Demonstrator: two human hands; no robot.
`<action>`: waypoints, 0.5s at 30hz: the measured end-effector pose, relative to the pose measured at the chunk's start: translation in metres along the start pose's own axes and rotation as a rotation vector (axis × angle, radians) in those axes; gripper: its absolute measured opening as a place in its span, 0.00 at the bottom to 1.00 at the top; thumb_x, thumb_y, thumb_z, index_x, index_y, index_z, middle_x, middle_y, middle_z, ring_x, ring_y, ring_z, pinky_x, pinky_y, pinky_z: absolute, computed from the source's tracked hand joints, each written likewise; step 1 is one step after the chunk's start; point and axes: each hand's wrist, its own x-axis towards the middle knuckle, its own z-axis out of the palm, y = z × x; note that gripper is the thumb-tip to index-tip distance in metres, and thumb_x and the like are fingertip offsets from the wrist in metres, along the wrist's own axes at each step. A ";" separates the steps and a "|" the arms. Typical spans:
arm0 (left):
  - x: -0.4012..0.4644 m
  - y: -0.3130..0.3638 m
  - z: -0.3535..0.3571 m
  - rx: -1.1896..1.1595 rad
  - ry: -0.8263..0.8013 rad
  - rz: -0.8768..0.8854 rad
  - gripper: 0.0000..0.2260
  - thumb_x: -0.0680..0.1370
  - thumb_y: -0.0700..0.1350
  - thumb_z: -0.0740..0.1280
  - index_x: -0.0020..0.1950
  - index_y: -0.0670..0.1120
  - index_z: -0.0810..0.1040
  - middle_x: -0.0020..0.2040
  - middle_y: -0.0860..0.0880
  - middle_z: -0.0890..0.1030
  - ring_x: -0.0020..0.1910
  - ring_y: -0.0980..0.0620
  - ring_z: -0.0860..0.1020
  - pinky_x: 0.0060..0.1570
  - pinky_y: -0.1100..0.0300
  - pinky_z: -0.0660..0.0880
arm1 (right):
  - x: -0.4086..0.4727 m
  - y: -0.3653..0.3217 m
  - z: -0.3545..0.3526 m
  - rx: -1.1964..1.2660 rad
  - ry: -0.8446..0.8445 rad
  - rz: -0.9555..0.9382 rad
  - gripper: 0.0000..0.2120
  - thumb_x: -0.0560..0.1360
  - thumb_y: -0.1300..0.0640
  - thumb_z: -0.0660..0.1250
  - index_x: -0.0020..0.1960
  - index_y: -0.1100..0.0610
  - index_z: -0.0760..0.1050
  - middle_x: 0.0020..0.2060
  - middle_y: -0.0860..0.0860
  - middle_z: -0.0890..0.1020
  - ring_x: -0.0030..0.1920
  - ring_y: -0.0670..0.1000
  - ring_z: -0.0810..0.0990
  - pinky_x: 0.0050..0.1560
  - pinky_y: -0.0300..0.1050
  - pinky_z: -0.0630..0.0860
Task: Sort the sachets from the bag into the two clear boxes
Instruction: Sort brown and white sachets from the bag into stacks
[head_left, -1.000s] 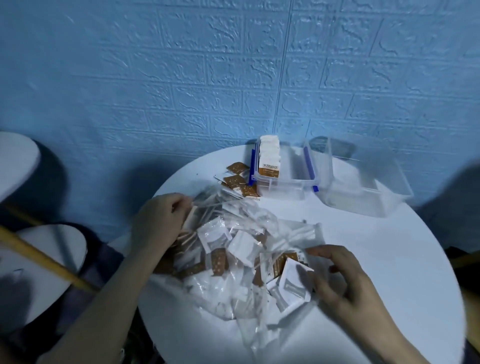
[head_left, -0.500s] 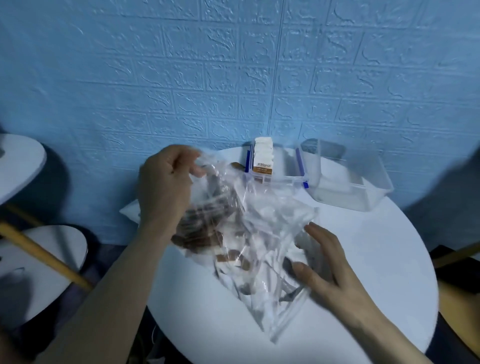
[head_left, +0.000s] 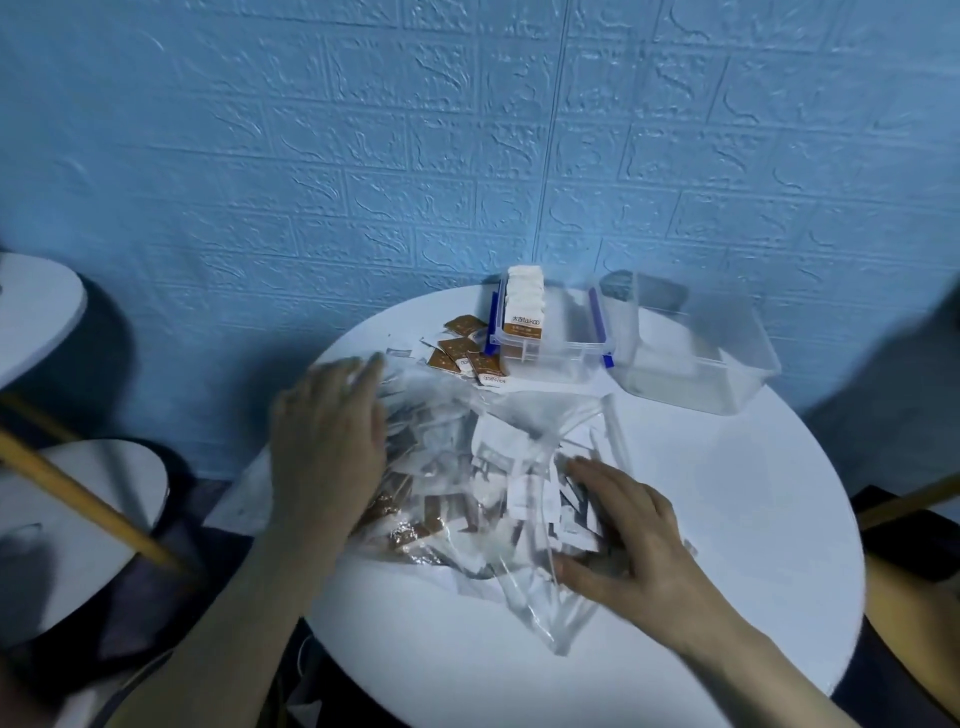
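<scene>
A round white table (head_left: 727, 519) stood against a blue wall (head_left: 363, 156). The clear bag (head_left: 488, 467) of sachets lay flat on it, left hand (head_left: 327, 447) and right hand (head_left: 628, 540) spread on top. Behind stood two clear boxes (head_left: 696, 358); loose brown sachets (head_left: 462, 353) lay beside them.

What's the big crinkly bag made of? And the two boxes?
The bag looks like thin clear plastic film: see-through, creased, shiny. The boxes look like stiff clear plastic: straight walls you can see through. One has blue clips.
</scene>
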 end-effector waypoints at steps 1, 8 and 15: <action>-0.009 0.014 -0.005 -0.147 0.023 0.128 0.16 0.76 0.43 0.66 0.64 0.45 0.77 0.57 0.44 0.80 0.56 0.42 0.77 0.52 0.46 0.72 | -0.001 0.001 0.001 0.003 0.012 0.008 0.37 0.67 0.33 0.66 0.73 0.44 0.64 0.69 0.31 0.62 0.72 0.35 0.57 0.68 0.30 0.51; -0.050 0.037 0.011 -0.123 -0.318 0.499 0.23 0.79 0.61 0.55 0.69 0.52 0.74 0.69 0.50 0.74 0.68 0.49 0.72 0.67 0.42 0.64 | -0.008 0.010 0.005 -0.031 0.074 0.107 0.35 0.67 0.34 0.67 0.70 0.46 0.67 0.63 0.35 0.70 0.65 0.35 0.65 0.64 0.28 0.55; -0.068 0.018 0.018 -0.119 -0.209 0.304 0.20 0.77 0.57 0.59 0.61 0.48 0.80 0.65 0.48 0.77 0.67 0.47 0.73 0.68 0.37 0.61 | -0.009 0.008 0.003 0.109 0.121 0.127 0.30 0.65 0.37 0.71 0.64 0.34 0.66 0.59 0.30 0.73 0.62 0.37 0.71 0.63 0.49 0.69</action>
